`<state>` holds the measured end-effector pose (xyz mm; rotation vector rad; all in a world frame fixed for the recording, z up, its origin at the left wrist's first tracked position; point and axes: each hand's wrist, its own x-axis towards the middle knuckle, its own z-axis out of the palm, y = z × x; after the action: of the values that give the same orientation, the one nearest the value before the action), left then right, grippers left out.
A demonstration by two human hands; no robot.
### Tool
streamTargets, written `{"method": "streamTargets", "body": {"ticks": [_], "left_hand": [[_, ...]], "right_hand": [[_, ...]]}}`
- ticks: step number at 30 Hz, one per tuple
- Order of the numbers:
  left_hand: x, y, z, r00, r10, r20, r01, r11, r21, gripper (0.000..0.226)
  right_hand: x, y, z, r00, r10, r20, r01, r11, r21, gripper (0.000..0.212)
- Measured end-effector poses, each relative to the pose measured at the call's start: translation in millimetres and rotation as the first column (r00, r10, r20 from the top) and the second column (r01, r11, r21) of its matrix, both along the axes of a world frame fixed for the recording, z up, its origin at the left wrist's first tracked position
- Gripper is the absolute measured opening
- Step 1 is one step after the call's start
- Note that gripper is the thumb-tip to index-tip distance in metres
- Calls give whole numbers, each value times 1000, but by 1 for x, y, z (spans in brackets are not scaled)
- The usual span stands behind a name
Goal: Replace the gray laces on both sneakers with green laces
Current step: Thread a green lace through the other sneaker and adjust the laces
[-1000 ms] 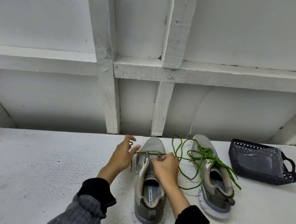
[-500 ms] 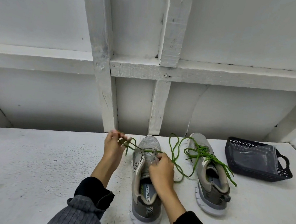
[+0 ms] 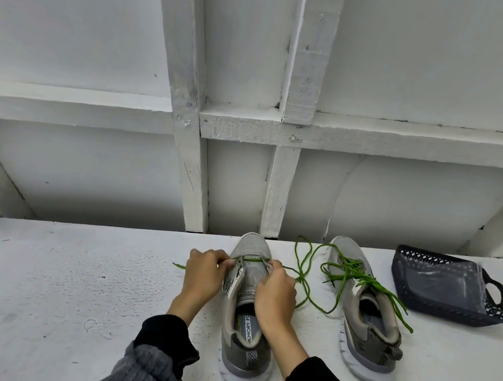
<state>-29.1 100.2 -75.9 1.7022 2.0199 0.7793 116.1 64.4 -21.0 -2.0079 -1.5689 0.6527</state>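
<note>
Lacing under way: left hand and right hand each pinch the green lace at the lowest eyelets of the near sneaker between them. Advice: even both ends before crossing upward. Second sneaker, already green-laced, sits right of the right hand.

Both forearms wear grey ribbed knit sleeves ending in black cuffs at the wrists. The left hand and right hand are bare, without rings or gloves.
</note>
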Motion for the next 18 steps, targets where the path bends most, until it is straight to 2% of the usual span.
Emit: {"method": "streamTargets", "body": {"ticks": [2,3,4,6,7,8,9,10,11,12,13,14,15,16,17,18], "left_hand": [[6,-1,3,949,34,312,-37,999,2,23],[10,-2,7,884,59,464,-70,998,7,24],[13,-3,13,781,85,618,-116,993,11,25],[18,-3,23,477,106,872,-210,978,-4,26],[18,-2,30,324,95,941,-252,968,-11,26],[15,-1,37,213,75,974,-303,953,-7,26],[12,1,44,157,60,986,-361,932,1,27],[8,2,49,162,55,985,-412,911,17,28],[4,2,54,222,49,974,-440,896,56,28],[0,1,57,335,55,940,-453,885,110,26],[-1,1,59,488,67,870,-434,884,175,22],[-4,1,57,667,82,741,-374,897,237,15],[-5,1,54,831,87,550,-262,933,248,8],[-4,2,49,948,78,307,-142,971,193,9],[-2,1,45,997,52,59,-57,994,91,12],[1,0,40,991,21,-135,-22,1000,-8,16]], "right_hand": [[-1,0,0,997,34,71,-32,999,-17,36],[-1,0,0,994,47,94,-45,999,-21,35],[-2,-1,2,992,56,111,-54,998,-24,35],[-3,-2,3,991,65,114,-64,998,-19,36],[-3,-2,3,993,62,104,-61,998,-17,36],[-2,-2,3,994,56,92,-54,998,-19,36],[-2,-2,3,995,51,83,-49,999,-23,36],[-1,-2,3,996,46,77,-44,999,-25,36],[-1,-2,3,997,43,71,-41,999,-27,36],[-1,-2,3,997,43,65,-41,999,-28,36],[0,-2,3,997,42,62,-40,999,-30,38],[0,-2,3,997,44,62,-42,999,-33,38],[-1,-2,3,997,45,65,-42,998,-36,39],[-1,-2,3,997,42,65,-39,998,-39,38],[-1,-2,3,997,40,66,-38,998,-43,38],[-1,-2,3,997,41,65,-38,998,-47,37]]}}
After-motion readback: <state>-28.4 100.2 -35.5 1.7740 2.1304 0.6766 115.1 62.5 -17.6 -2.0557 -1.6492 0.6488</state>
